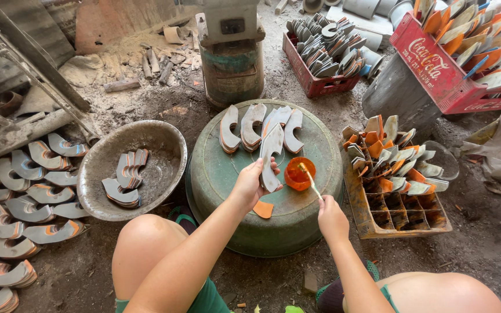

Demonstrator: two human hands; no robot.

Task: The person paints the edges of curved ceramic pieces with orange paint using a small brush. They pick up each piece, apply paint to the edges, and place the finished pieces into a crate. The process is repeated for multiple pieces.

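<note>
1. The left hand holds a curved grey piece, its fingers wrapped around the lower half, thumb on one flat side and the other fingers on the opposite side. The piece stands almost upright, above the upturned green basin.
2. The right hand pinches a thin brush stick between thumb and the first fingers; the remaining fingers are curled in. The tip of the stick reaches up and left from the fingertips into a small orange cup, which stands on the basin just beside the held piece.
3. The piece looks thin, flat and stiff, probably light. The narrow edges seem the good place to grip, because the broad face stays free there. If wet glue is on it, it could be slippery.
4. Beyond the fingers of the left hand, more curved pieces lie in a row on the basin top.
5. Both forearms reach forward from the knees; the left wrist is bent slightly upward, the right wrist is lower.
6. A small orange scrap lies on the basin between the two hands.
</note>
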